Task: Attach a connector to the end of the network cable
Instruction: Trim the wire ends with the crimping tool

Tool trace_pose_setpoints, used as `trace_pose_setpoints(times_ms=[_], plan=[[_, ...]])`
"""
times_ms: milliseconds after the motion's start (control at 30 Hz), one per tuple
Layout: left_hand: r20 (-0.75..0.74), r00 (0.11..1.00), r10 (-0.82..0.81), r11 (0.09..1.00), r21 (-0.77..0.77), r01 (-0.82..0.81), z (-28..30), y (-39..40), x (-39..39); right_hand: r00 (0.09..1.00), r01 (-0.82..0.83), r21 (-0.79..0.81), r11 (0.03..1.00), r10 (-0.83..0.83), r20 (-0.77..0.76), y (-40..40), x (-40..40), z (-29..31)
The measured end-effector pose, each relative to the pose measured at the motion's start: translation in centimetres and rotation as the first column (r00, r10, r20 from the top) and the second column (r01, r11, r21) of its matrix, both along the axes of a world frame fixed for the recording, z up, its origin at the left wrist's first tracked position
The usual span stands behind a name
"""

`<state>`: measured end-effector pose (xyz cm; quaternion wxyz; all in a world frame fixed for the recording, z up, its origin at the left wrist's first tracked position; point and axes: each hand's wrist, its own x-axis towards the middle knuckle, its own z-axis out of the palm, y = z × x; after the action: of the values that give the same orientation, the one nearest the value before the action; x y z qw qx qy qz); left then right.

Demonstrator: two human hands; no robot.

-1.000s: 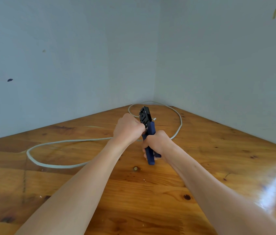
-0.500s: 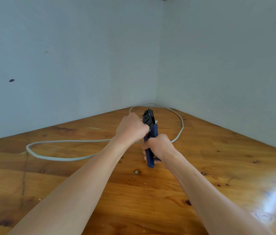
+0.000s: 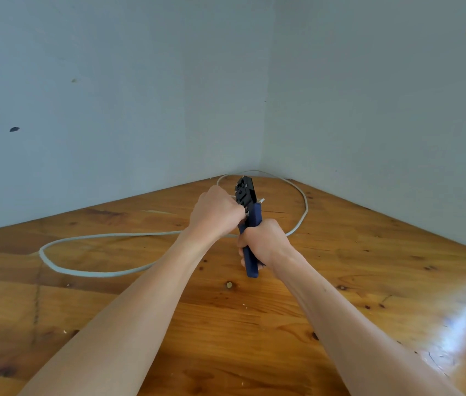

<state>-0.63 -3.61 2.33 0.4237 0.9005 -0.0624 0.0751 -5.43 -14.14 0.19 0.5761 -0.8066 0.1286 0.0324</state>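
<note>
Nothing much had changed: the right hand [image 3: 264, 242] still squeezed the crimping tool [image 3: 247, 207]; the left hand [image 3: 216, 212], fingers curled, stayed beside its head, the grey cable [image 3: 89, 271] looping behind.

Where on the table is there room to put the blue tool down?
Bare wood lies right of the right hand, out to the shiny streak, and near the table front between the forearms. It is crowded at the crimping tool, where the left hand and grey cable meet.

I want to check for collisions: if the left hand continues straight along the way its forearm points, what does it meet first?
Probably the crimping tool: the left hand is already against its black head. Beyond lies the grey cable, then the wall corner; depth is uncertain.
</note>
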Motion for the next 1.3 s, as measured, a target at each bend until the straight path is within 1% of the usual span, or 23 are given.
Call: trace_pose_setpoints(times_ms=[200,400,533,633,733,867,1033,1133,1300], plan=[[-0.032,0.999,-0.024,0.998,-0.051,0.022,-0.6,0.1,-0.2,1.000,0.003,-0.009,1.000,-0.003,-0.006,0.0,-0.1,-0.2],[-0.010,0.999,-0.042,0.995,-0.089,0.041,-0.7,0.4,-0.1,1.000,0.002,-0.021,1.000,-0.002,-0.004,-0.1,-0.1,-0.1],[-0.016,0.998,-0.066,0.993,-0.099,0.064,-1.1,0.7,0.2,1.000,0.004,0.009,1.000,-0.004,-0.005,0.0,-0.2,-0.1],[0.009,0.996,-0.085,0.990,-0.110,0.086,-1.6,0.9,0.2,1.000,-0.001,0.042,0.999,0.001,0.011,0.0,-0.2,-0.4],[0.050,0.994,-0.099,0.989,-0.110,0.104,-2.1,1.1,0.1,1.000,-0.019,0.128,0.992,0.018,0.011,-0.2,-0.2,-0.7],[0.108,0.985,-0.132,0.972,-0.181,0.150,-2.5,1.6,-0.2,0.998,-0.057,0.266,0.962,0.049,0.037,-0.7,-0.3,-1.0],[0.176,0.968,-0.180,0.951,-0.220,0.217,-2.4,1.6,-1.0,0.995,-0.086,0.405,0.910,0.056,0.085,-0.7,-0.5,-1.2],[0.208,0.959,-0.190,0.937,-0.254,0.241,-2.3,1.8,-1.2,0.991,-0.113,0.457,0.882,0.067,0.116,-0.7,-0.4,-1.3],[0.219,0.957,-0.192,0.924,-0.287,0.251,-2.4,2.1,-1.3,0.986,-0.141,0.543,0.828,0.066,0.156,-1.2,-0.3,-1.5]])
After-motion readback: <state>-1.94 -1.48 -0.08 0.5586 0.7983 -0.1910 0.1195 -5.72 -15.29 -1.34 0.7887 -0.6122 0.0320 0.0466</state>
